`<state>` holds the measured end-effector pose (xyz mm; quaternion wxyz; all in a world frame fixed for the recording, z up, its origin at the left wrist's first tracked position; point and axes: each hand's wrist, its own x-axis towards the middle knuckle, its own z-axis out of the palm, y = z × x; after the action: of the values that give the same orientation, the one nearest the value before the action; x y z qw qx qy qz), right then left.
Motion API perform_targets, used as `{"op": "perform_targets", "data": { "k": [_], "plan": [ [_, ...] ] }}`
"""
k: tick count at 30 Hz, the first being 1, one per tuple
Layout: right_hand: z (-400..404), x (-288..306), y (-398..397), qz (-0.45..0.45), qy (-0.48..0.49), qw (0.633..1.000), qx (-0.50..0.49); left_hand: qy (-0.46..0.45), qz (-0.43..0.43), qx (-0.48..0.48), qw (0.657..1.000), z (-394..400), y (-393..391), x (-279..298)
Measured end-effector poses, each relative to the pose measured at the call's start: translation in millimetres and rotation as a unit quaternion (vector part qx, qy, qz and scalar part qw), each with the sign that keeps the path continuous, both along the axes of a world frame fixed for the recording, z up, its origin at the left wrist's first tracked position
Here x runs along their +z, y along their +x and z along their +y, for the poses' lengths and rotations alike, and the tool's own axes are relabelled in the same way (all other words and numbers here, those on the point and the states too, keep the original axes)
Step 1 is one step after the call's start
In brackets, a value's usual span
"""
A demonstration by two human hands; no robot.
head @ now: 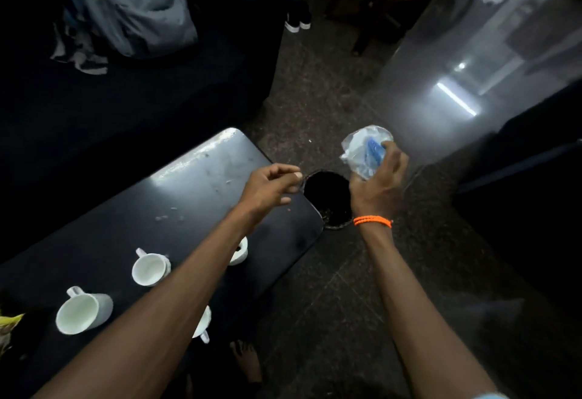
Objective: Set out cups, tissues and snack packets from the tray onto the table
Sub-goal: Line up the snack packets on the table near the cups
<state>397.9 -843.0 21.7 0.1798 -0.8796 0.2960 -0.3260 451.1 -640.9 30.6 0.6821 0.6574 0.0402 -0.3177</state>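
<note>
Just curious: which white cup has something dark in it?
The cup half hidden behind the left forearm, nearest the table's far end; the two fully visible cups show clean white insides.

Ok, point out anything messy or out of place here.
White crumbs or droplets are scattered on the table. The right hand grips a crumpled plastic wrapper above the bin on the floor. The cups stand upright.

You see a glossy dark table (pixel 176 197), smooth white ceramic-looking cups (pixel 82 309), crinkled clear plastic wrapper (pixel 362 149), and speckled stone floor (pixel 315 108).
</note>
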Motion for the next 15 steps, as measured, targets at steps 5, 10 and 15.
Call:
{"op": "perform_targets", "data": {
  "k": [5,10,15],
  "plan": [
    [-51.3,-61.6,13.4,0.309,0.098,0.946,0.016,0.031,-0.006,0.022,0.999,5.5,-5.5,-21.1],
    [-37.7,-85.8,5.7,0.269,0.115,0.956,0.007,0.039,0.002,0.066,0.997,29.9,-5.1,-34.5],
    [12.7,-83.3,15.2,0.261,0.164,0.947,0.094,0.043,-0.001,0.128,0.991,76.6,4.4,-32.8]
  ]
}}
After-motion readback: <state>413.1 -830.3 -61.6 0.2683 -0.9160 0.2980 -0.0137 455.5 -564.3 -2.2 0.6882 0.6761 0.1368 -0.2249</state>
